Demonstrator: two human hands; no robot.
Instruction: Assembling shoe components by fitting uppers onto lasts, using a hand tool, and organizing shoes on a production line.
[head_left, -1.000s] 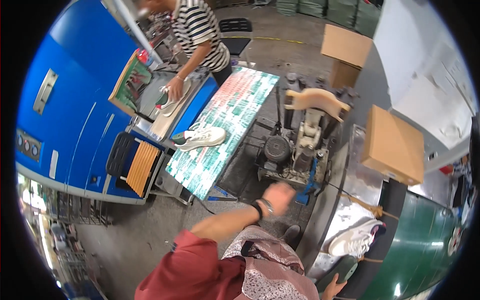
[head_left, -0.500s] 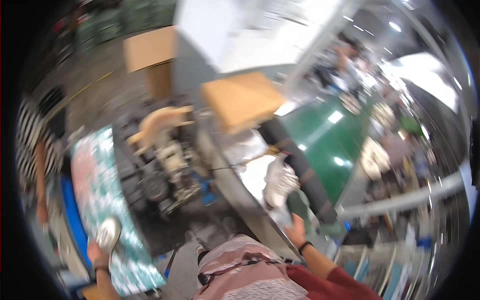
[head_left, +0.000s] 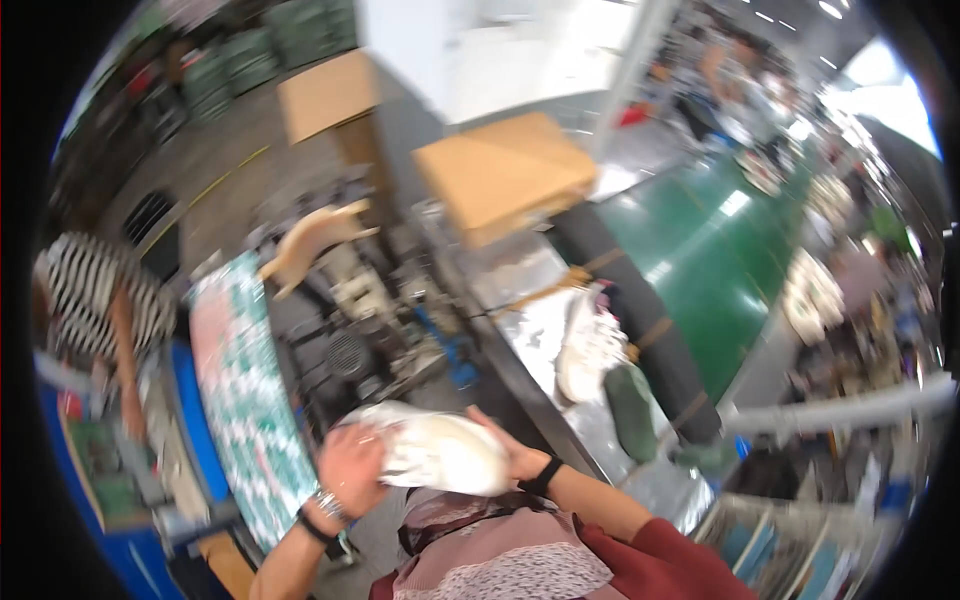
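Note:
Just in front of my apron, a white shoe (head_left: 435,447), somewhat blurred, lies sideways between my two hands. My left hand (head_left: 352,468) is closed round its left end. At its right end, my right hand (head_left: 512,447) grips it from the far side, with some fingers hidden behind the shoe. On the metal-topped bench to the right rests a pair of white lace-up sneakers (head_left: 588,345), beside a dark green shoe-shaped piece (head_left: 631,412).
A patterned green-and-white board (head_left: 245,400) lies to the left, near a person in a striped top (head_left: 105,295). Ahead stands a machine with a tan curved part (head_left: 310,240). A cardboard box (head_left: 505,175) sits by a dark roll (head_left: 640,320) and a green surface (head_left: 700,270).
My left hand has brought the white shoe from over the patterned board to in front of my body. My right hand has left the green piece and taken hold of the shoe.

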